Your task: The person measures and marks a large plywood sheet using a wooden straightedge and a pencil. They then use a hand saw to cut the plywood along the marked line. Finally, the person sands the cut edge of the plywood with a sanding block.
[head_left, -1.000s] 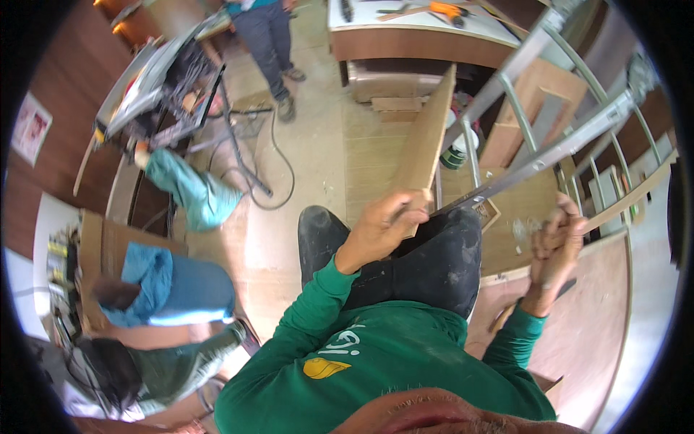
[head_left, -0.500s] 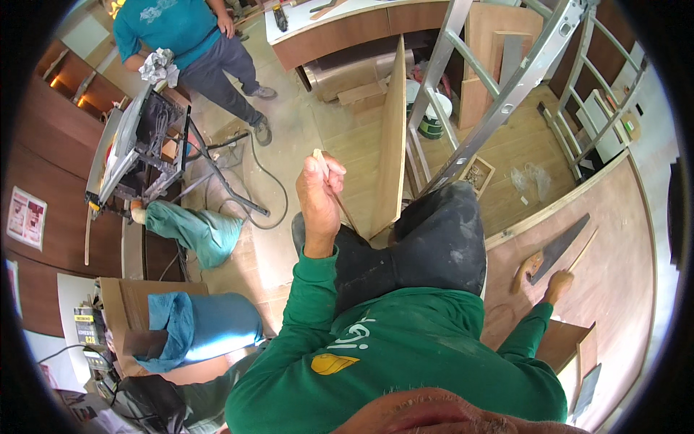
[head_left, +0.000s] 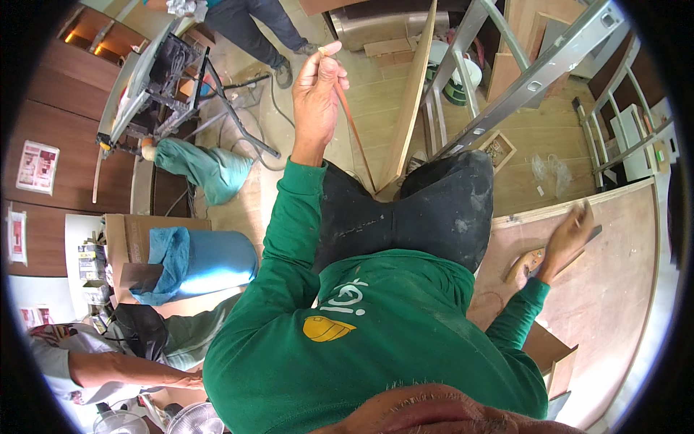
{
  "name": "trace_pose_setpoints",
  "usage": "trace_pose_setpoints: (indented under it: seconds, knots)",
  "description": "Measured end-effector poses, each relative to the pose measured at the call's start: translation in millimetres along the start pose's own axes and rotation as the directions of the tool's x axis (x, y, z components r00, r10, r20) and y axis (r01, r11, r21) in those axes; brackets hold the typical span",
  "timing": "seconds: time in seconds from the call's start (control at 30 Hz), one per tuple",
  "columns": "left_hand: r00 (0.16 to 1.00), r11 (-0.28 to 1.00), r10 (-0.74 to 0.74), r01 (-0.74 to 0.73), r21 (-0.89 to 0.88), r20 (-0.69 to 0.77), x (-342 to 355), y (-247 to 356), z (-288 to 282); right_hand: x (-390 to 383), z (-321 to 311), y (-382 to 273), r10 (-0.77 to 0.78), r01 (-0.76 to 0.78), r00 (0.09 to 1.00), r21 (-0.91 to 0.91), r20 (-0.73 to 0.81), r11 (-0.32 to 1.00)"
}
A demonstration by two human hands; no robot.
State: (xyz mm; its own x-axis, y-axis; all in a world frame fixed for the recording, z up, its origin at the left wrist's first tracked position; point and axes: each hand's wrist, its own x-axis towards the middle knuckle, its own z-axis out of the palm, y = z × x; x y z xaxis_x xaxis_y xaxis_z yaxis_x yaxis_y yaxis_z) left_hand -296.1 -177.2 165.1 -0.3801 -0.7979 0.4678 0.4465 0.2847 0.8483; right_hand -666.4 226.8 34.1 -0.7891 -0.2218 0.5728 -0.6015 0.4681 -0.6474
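Out ahead of me, my left hand (head_left: 318, 101) pinches a thin wood strip (head_left: 353, 130), whose pale end shows at the fingertips. The strip slants down toward the foot of an upright plywood panel (head_left: 410, 108), by my legs. On the right, my right hand (head_left: 565, 242) is over a handsaw (head_left: 523, 267) lying on a wooden board surface. The hand covers much of the saw's blade. Its fingers are smeared by motion, and I cannot make out whether the thin stick is still in them.
An aluminium ladder (head_left: 531, 90) stands beyond my right knee. A small wooden box (head_left: 499, 150) and clear plastic (head_left: 553, 173) lie on the floor. At left are a table saw on a stand (head_left: 155, 87), a blue drum (head_left: 224, 260) and other people.
My left hand has reached farther forward, carrying the strip. My right hand has moved forward over the saw, and the thin stick it held is no longer clearly visible. The view has shifted.
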Motion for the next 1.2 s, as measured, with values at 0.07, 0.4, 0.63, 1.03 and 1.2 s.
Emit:
trace_pose_setpoints:
  seconds: [0.07, 0.4, 0.63, 1.03, 1.2]
  knots:
    - [1.000, 1.000, 0.002, -0.002, -0.022, 0.019, 9.3, 1.1, 0.5, -5.2, 28.8, -80.3, -0.123, 0.085, 0.983, 0.256, 0.134, 0.963]
    - [0.991, 0.988, 0.120, -0.114, -0.103, 0.056, 8.9, 37.8, 8.0, -101.6, 169.1, -337.7, -0.577, 0.011, 0.692, 0.793, 0.434, 0.609]
    - [0.992, 0.974, 0.049, -0.021, -0.226, 0.117, -12.3, 57.5, 2.3, -118.6, 200.8, -354.1, -0.601, -0.215, 0.518, 0.772, 0.609, 0.598]
    - [0.977, 0.961, 0.103, -0.147, 0.236, 0.188, -23.1, 73.2, 6.4, -110.8, 196.8, -355.7, -0.627, -0.217, 0.521, 0.801, 0.579, 0.558]
    - [0.975, 0.977, 0.073, -0.112, 0.179, 0.211, -20.3, 73.9, 5.4, -106.1, 201.5, -349.6, -0.613, -0.194, 0.567, 0.812, 0.550, 0.550]
